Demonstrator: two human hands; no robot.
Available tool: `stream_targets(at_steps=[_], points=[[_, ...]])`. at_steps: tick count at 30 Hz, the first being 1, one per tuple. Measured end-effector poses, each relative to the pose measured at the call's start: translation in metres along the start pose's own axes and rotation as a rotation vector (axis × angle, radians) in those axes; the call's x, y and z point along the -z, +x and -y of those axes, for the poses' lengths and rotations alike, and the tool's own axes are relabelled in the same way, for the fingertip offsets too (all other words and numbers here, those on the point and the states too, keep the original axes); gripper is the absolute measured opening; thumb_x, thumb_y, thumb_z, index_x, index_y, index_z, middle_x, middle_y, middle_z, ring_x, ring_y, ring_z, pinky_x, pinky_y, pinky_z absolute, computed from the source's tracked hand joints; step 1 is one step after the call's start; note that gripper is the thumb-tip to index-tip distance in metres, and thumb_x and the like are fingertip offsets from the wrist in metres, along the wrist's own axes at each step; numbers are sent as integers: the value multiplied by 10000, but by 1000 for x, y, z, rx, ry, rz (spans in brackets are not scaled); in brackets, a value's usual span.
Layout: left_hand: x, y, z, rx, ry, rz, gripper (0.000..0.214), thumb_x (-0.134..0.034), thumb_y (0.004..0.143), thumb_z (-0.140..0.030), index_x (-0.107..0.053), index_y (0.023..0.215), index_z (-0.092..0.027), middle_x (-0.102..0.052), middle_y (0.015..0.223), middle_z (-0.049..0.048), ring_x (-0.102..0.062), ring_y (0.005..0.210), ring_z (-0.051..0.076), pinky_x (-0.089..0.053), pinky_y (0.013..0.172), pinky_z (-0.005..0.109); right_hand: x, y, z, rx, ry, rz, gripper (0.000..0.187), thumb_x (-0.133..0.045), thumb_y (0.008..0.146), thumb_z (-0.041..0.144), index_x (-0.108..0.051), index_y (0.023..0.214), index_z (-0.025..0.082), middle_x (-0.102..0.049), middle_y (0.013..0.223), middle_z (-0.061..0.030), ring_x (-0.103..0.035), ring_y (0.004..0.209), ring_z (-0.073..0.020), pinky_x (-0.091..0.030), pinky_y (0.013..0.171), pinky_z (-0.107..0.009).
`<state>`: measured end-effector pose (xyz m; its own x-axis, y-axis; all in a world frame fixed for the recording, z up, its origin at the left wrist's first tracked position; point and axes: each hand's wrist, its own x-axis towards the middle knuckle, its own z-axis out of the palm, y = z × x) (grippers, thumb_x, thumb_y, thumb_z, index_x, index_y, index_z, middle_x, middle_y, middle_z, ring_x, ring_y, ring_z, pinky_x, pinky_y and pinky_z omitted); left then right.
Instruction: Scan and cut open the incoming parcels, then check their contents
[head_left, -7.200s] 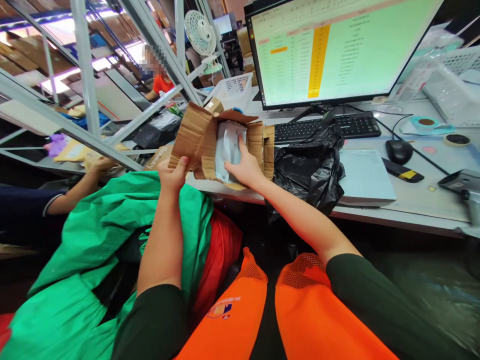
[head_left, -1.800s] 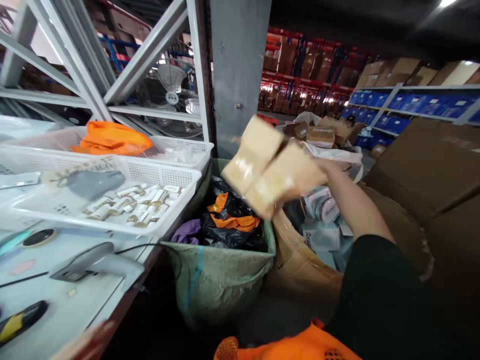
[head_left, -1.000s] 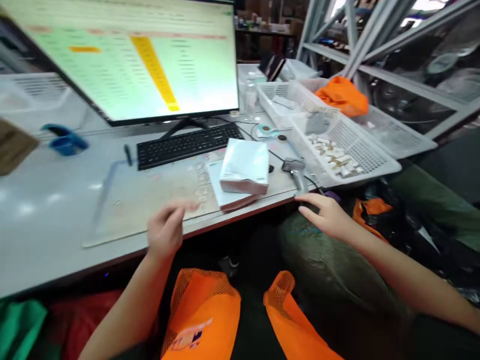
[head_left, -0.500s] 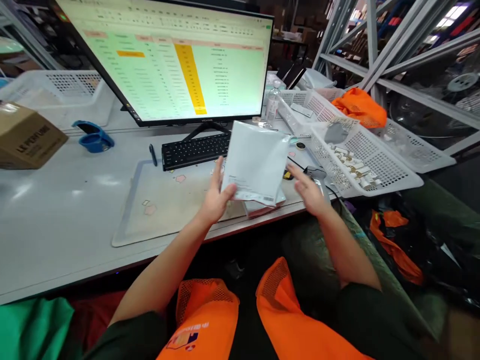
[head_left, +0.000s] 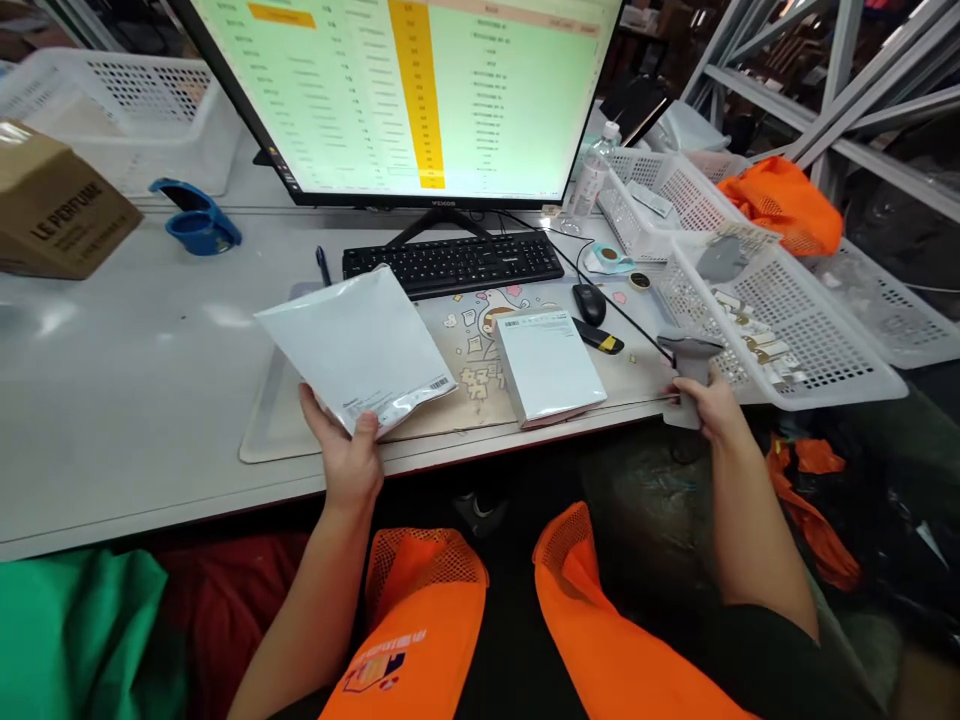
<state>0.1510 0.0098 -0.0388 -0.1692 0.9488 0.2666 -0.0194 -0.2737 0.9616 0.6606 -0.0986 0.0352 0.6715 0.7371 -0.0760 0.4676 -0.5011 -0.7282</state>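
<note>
My left hand (head_left: 346, 455) grips the lower edge of a flat white packet (head_left: 360, 345), thumb on its printed face and fingers behind. The packet is tilted above the desk mat's left part, with a small barcode at its lower right corner. At the desk's front right edge, my right hand (head_left: 716, 405) is closed around the handle of a grey barcode scanner (head_left: 688, 348). Between the hands a stack of similar white packets (head_left: 551, 365) lies on the patterned desk mat (head_left: 480, 385), a barcode on the top one.
A monitor (head_left: 442, 100) stands behind a black keyboard (head_left: 457, 262). Near the stack are a mouse (head_left: 590, 303) and a black-and-yellow cutter (head_left: 600, 337). White baskets (head_left: 832, 390) line the right; a water bottle (head_left: 595, 175) stands behind. Left are a cardboard box (head_left: 64, 205) and blue tape dispenser (head_left: 199, 225).
The white packet has moved left in my left hand, uncovering the stack, keyboard and mouse. My right hand has moved right and down and taken hold of the scanner. The view has tilted down.
</note>
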Motion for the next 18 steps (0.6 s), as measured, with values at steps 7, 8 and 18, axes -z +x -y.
stream_targets(at_steps=[7,8,18], points=[[-3,-3,5,15,61,-71,1345,-813,806,-723,17,1718,-185,-329,1690,279,-380,1606,348,-280,1338,526,-4,-41,120,75,190,609,277,-801,718,423,-617,761,221,-615,552,-8,-572,472,-181,-496,481,-320],[-5,-4,5,19,63,-74,1339,-807,810,-727,18,1719,-193,-325,1693,274,-385,1604,342,-278,1339,519,-10,-40,141,77,119,704,260,-795,731,409,-618,731,218,-627,555,-24,-583,475,-188,-499,474,-325],[-7,-8,5,56,30,-50,1287,-784,845,-722,27,1715,-229,-299,1706,272,-415,1582,347,-327,1316,544,-45,-50,223,147,-122,934,226,-736,744,329,-609,596,215,-637,518,-55,-609,455,-212,-498,452,-330]])
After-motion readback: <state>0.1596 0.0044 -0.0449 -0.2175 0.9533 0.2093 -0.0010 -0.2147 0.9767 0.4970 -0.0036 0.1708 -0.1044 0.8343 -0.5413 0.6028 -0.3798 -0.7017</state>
